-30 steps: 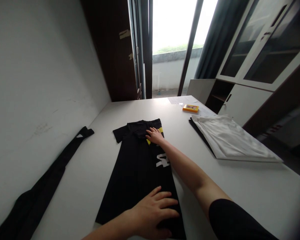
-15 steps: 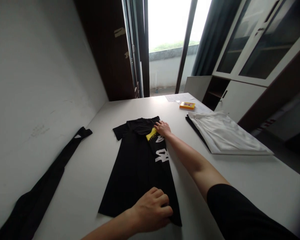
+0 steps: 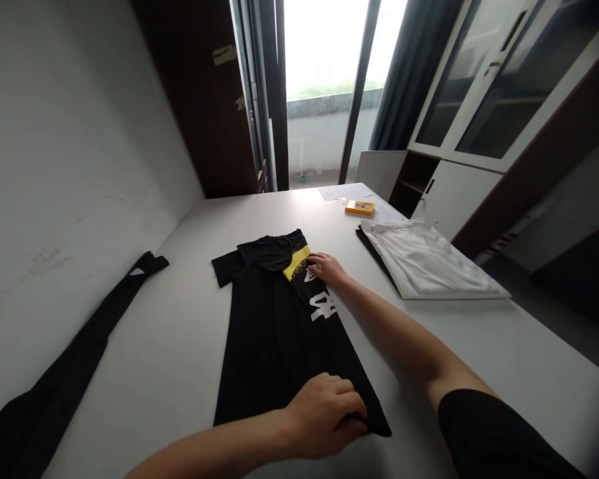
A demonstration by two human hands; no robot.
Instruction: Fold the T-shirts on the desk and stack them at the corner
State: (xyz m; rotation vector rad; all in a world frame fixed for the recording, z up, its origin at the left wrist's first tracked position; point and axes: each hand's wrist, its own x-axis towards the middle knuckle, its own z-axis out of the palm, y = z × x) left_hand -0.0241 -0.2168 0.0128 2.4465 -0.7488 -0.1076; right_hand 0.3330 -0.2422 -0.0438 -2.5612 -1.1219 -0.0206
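Observation:
A black T-shirt point(image 3: 264, 339) lies on the white table, folded lengthwise, with a short sleeve at its far left. A yellow band point(image 3: 297, 261) and white lettering point(image 3: 322, 307) show along its right side. My left hand point(image 3: 327, 414) is at the near hem, fingers curled and closed on the T-shirt close to its right corner; the fingertips are partly hidden. Farther up, my right hand point(image 3: 328, 269) rests on the right edge beside the yellow band, its fingers stretched out and slightly apart.
A long black cloth item point(image 3: 74, 356) lies along the wall at left. To the right sits a stack of folded white cloth point(image 3: 419, 256) with black beneath. Behind it are a yellow-orange box point(image 3: 359, 207) and papers point(image 3: 337, 191). A white cabinet point(image 3: 454, 196) stands beyond.
My left hand has shifted right, taking the hem corner with it. My right hand has slid slightly nearer along the edge, and more of the yellow band shows. The view has turned slightly right.

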